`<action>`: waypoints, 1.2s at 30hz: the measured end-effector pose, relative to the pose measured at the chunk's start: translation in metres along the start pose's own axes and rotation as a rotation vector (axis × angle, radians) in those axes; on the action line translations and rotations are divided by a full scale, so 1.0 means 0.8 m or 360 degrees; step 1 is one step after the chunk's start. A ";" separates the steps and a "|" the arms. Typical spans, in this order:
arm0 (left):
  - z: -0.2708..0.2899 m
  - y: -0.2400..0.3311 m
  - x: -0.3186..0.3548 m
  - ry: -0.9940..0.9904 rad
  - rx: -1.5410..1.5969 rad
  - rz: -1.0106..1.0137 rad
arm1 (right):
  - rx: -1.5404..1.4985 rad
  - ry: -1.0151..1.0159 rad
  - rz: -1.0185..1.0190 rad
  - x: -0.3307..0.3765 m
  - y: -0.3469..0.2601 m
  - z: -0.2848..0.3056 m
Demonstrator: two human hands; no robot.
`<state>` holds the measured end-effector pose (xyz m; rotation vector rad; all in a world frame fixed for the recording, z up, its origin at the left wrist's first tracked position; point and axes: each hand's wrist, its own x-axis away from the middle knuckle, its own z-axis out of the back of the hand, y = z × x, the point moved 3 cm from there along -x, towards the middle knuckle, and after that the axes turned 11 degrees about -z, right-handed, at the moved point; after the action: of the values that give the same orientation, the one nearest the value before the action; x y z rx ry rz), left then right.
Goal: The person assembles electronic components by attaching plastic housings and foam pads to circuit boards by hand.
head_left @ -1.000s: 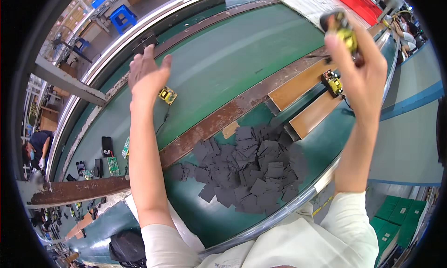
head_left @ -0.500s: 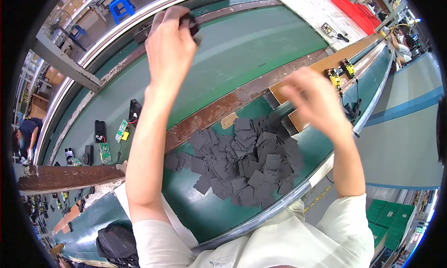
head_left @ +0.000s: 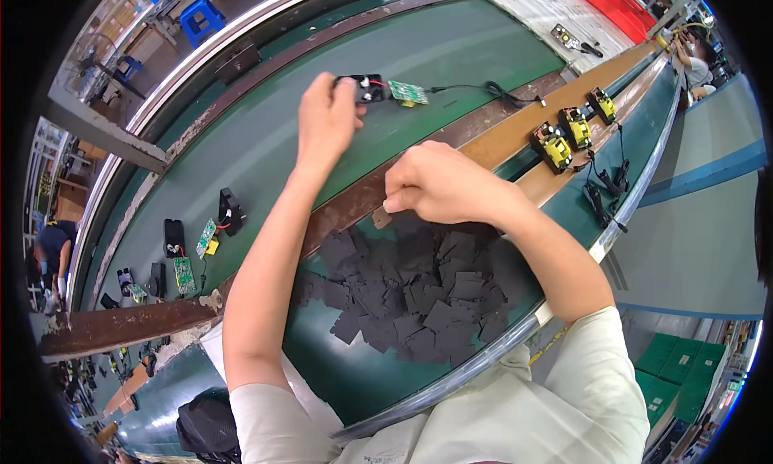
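Left hand extended, grip closed; right hand curled, knuckles up.

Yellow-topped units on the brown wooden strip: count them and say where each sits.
3, side by side along the wooden strip at upper right: nearest unit, middle unit, farthest unit. Others may lie hidden beyond the frame's rim.

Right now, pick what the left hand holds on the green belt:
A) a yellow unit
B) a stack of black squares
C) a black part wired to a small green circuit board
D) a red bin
C: the left hand grips a black part joined by red wires to a green circuit board on the belt.
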<state>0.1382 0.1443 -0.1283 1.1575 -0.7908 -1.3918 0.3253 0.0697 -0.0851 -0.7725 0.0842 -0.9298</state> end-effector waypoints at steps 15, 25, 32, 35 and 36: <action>-0.040 0.067 0.031 -0.0307 0.1050 0.0065 | -0.1278 0.0586 -0.0121 -0.012 0.048 0.068; -0.047 0.091 0.052 -0.0394 0.0804 0.0054 | -0.0672 0.1421 0.0212 -0.001 0.045 0.072; -0.042 0.109 0.049 -0.0576 0.0782 -0.0105 | -0.1254 0.0947 0.0106 -0.026 0.095 0.088; -0.038 0.104 0.050 -0.0317 0.0451 -0.0259 | -0.1507 0.0464 -0.0087 -0.016 0.070 0.082; -0.037 0.104 0.049 -0.0190 0.0295 -0.0341 | -0.1504 0.0327 -0.0161 -0.005 0.061 0.086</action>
<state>0.1965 0.0961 -0.0681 1.3433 -0.9166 -1.6022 0.3824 0.1289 -0.0664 -1.5544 0.7067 -1.0576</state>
